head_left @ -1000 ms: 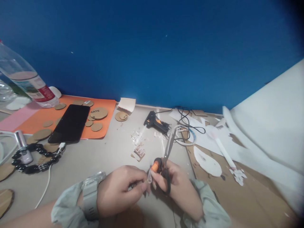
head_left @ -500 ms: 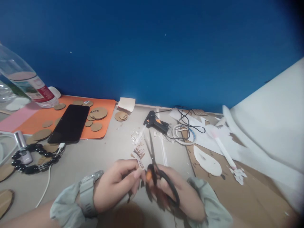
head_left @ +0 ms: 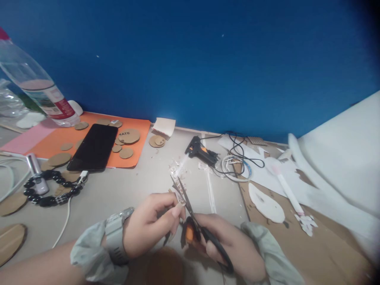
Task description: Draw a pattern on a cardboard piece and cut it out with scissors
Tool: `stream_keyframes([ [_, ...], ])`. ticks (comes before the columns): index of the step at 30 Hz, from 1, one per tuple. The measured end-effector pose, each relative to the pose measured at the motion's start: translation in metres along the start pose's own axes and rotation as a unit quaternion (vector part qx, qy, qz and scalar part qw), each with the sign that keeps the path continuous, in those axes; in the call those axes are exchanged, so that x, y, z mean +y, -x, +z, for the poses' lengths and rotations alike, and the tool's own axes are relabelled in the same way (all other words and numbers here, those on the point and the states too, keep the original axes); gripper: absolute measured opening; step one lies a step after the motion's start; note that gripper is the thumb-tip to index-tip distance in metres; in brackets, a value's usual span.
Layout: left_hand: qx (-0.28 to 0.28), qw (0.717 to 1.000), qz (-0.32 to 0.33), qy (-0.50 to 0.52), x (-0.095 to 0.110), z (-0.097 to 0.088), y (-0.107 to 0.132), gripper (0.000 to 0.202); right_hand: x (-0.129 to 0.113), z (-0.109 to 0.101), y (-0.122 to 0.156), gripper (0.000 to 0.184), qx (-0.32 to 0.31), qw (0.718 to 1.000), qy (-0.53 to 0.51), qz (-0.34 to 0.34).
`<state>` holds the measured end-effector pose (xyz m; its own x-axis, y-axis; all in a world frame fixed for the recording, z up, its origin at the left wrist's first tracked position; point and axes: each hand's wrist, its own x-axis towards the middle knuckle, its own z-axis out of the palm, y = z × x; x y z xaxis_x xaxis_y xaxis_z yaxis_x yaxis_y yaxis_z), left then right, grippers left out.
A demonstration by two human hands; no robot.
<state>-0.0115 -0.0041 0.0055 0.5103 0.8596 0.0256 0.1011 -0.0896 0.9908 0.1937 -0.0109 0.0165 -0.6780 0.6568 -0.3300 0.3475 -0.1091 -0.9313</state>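
Observation:
My right hand (head_left: 228, 243) grips black scissors with orange inside the handles (head_left: 194, 221), blades pointing up and to the left over the grey table. My left hand (head_left: 150, 227), with a grey watch on its wrist, pinches a small piece of paper (head_left: 179, 196) right at the blades. Both hands are close together near the front edge of the table. Small paper scraps (head_left: 176, 170) lie just beyond the blade tips.
A black phone (head_left: 95, 147) lies on an orange sheet (head_left: 136, 130) with cardboard discs. A plastic bottle (head_left: 35, 89) stands at far left, black beads (head_left: 50, 192) nearby. A glue gun (head_left: 200, 150), cables and tape sit ahead; white paper and cardboard (head_left: 297, 237) fill the right.
The scissors swung from pointing up-right to pointing up-left, and the blades came to the paper piece in my left hand. The view shifted slightly.

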Motion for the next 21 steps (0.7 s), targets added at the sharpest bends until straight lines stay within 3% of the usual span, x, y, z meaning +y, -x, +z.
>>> stream_keyframes([
  [5, 0.001, 1.0, -0.002, -0.004, 0.0014, 0.0009, -0.0002, 0.033, 0.0004, 0.0002, 0.0003, 0.043, 0.008, 1.0, 0.013, 0.006],
  [21, 0.0, 1.0, -0.012, 0.009, 0.0014, 0.0004, -0.0002, 0.035, 0.0036, -0.0007, -0.0001, 0.054, -0.004, 1.0, -0.005, 0.002],
])
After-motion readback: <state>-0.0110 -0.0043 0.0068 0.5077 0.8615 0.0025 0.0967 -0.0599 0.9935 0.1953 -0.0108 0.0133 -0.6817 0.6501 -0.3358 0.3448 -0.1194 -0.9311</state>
